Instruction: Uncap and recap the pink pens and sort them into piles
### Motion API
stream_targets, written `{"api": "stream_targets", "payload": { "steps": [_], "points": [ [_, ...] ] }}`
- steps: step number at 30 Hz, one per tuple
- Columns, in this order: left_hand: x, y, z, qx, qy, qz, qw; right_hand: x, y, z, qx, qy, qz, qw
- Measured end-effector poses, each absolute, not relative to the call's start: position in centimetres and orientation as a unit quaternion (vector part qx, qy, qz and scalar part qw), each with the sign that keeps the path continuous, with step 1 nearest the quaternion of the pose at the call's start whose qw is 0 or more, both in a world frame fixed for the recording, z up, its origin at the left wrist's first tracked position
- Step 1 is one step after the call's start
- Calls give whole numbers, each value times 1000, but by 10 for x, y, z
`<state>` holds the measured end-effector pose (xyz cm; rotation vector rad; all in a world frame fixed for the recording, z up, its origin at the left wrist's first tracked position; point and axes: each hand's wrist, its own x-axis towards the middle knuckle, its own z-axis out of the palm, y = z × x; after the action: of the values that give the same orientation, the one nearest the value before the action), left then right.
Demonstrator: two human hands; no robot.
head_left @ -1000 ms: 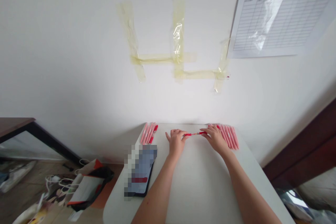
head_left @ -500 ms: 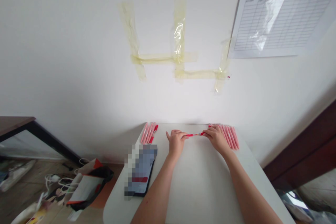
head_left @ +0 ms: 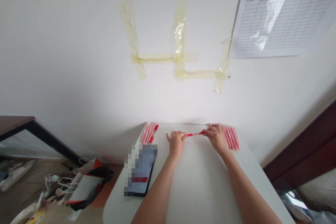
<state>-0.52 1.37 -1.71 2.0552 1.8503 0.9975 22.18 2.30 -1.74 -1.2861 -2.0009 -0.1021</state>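
A thin red pen (head_left: 195, 134) stretches between my two hands near the back of the white table. My left hand (head_left: 176, 142) pinches its left red end, with one finger sticking out to the side. At the other red end, the fingers of my right hand (head_left: 216, 136) are closed around it. A narrow, lighter section shows between the red ends; whether the parts are joined is too small to tell. Several pink wrapped pens (head_left: 231, 137) lie side by side just right of my right hand, which partly covers them. More pens (head_left: 148, 133), some with bright red parts, lie at the back left.
A phone (head_left: 141, 171), partly pixelated, lies on the left of the white table (head_left: 202, 182). The wall (head_left: 162, 101) rises directly behind it, with yellowed tape and a taped paper chart (head_left: 283, 21). Bags and cables (head_left: 63, 182) are on the floor at left.
My left hand has shifted very slightly left, and a bit more of the lighter section shows between the pen's red ends. My right hand stays almost in place.
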Motion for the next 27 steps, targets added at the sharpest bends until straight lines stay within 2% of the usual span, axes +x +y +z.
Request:
{"api": "stream_targets", "payload": {
  "steps": [6, 27],
  "points": [
    [-3, 13, -18, 697, 632, 326, 92, 220, 23, -16, -497, -770, -48, 396],
    [-2, 11, -15, 681, 621, 384, 61, 233, 26, -20, -508, -772, -17, 382]
  ]
}}
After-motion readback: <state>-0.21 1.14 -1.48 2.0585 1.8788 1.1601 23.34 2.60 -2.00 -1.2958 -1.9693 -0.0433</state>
